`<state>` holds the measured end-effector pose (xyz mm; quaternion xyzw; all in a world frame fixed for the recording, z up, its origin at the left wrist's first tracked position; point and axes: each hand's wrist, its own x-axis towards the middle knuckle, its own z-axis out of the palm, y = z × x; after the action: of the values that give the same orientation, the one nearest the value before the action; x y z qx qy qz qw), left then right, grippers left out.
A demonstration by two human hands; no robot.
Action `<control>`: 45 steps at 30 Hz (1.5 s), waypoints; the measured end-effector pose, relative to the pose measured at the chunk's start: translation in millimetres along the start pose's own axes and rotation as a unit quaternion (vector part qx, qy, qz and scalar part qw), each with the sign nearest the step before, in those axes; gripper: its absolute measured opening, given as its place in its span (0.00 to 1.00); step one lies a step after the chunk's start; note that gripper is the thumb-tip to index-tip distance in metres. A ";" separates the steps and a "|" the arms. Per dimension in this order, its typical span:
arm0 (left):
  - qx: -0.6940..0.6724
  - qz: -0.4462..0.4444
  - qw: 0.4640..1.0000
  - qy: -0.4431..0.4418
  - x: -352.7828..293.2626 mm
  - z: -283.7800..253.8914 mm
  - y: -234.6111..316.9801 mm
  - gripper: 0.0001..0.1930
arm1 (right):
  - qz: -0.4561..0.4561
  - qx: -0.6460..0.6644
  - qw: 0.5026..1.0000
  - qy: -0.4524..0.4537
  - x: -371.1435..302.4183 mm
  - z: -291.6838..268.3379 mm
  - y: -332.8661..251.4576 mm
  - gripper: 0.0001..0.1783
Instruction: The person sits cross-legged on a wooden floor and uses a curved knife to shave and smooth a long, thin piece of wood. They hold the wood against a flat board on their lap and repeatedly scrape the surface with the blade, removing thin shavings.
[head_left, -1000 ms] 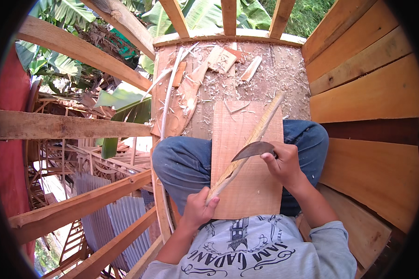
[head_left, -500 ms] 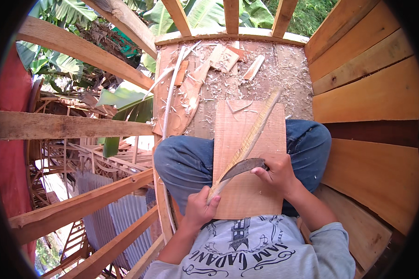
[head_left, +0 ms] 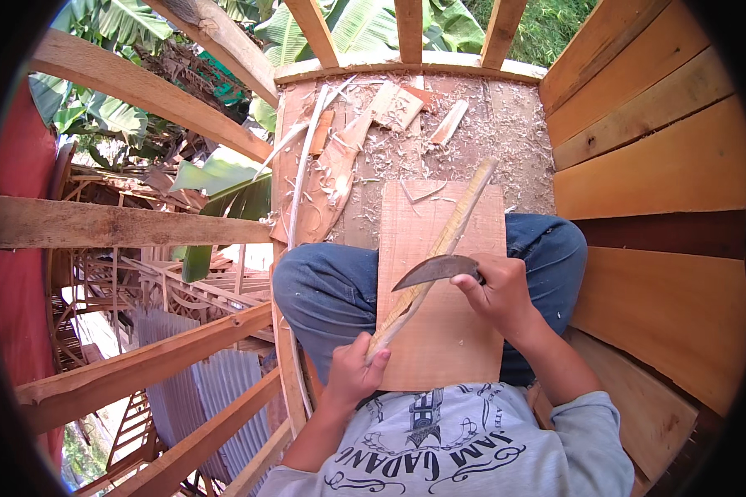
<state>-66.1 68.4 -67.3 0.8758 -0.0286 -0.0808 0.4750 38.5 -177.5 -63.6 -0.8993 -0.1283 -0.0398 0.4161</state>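
Note:
My left hand (head_left: pixel 358 368) is closed around the near end of a long, narrow wooden strip (head_left: pixel 456 225). The strip slants up and away to the right, over a flat wooden board (head_left: pixel 406 373) that lies across my lap. In my right hand (head_left: pixel 499 290) is a knife with a dark curved blade (head_left: pixel 436 271), gripped by its handle, which the fingers mostly hide. The blade points left and crosses over the middle of the strip. A thin curl of shaving (head_left: pixel 424 192) rests on the board's far end.
Wood shavings (head_left: pixel 518 137) litter the plank floor ahead, with a short wood block (head_left: pixel 449 122), a carved flat piece (head_left: pixel 340 170) and a long pale strip (head_left: pixel 303 166). Slatted rails (head_left: pixel 133 224) stand at left, a plank wall (head_left: pixel 646 166) at right.
The knife has moved a little up the strip, away from my left hand. My left hand keeps its hold on the strip, nearly unmoved.

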 end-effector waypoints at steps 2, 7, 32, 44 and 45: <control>0.002 0.005 1.000 0.003 -2.1 -1.0 -1.6 0.15 | 0.008 0.003 1.000 -0.001 0.5 0.0 -0.6 0.26; 0.000 0.004 1.000 0.000 0.2 -0.9 -2.1 0.15 | -0.011 -0.007 1.000 -0.008 -0.5 0.9 -5.2 0.26; 0.006 0.006 1.000 -0.001 -0.9 -0.1 -2.4 0.15 | 0.015 0.040 0.999 0.004 9.6 -11.3 11.3 0.24; -0.010 0.001 1.000 -0.002 -1.3 -3.0 -1.2 0.15 | 0.043 0.088 0.995 -0.030 9.0 -3.0 -1.0 0.24; -0.017 -0.002 1.000 -0.006 -1.7 -3.8 -0.7 0.15 | 0.088 0.106 0.990 -0.012 11.6 -3.9 1.5 0.24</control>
<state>-67.2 72.1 -65.7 0.8672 -0.0281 -0.0873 0.4894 50.2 -179.1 -60.1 -0.8583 -0.0571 0.0215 0.5095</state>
